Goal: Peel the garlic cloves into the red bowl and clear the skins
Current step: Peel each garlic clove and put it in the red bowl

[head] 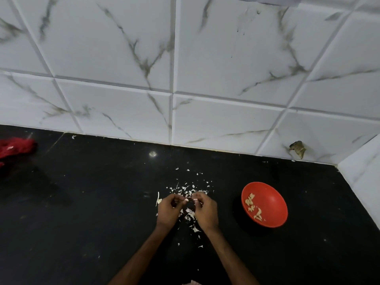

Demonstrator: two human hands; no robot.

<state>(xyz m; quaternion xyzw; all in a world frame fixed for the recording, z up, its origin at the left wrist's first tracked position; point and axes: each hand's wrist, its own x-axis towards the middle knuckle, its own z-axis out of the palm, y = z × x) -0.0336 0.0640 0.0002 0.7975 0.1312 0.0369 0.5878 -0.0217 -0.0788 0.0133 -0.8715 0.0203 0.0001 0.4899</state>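
with several peeled cloves in the red bowl (273,194) at right, the left hand (169,209) and right hand (205,209) pinch one garlic clove (187,199) mid-peel, while loose skins (188,190) litter the black counter (82,212), uncleared.

Your left grip (168,210) and right grip (205,210) pinch a garlic clove (187,200) between the fingertips. Your fingers cover most of it, and it is too small to tell how much skin is on.

The skins (188,215) on the desk (92,212) run under both grips, so their extent is hidden.

Peeled cloves (254,208) in the red bowl (271,198): too small for you to count.

Red cloth (15,147): cut off by the left edge.

Pale object (194,282) at the bottom edge: only a sliver shows, unidentifiable.

Brown patch (298,149) on the wall tile: cannot tell what it is.
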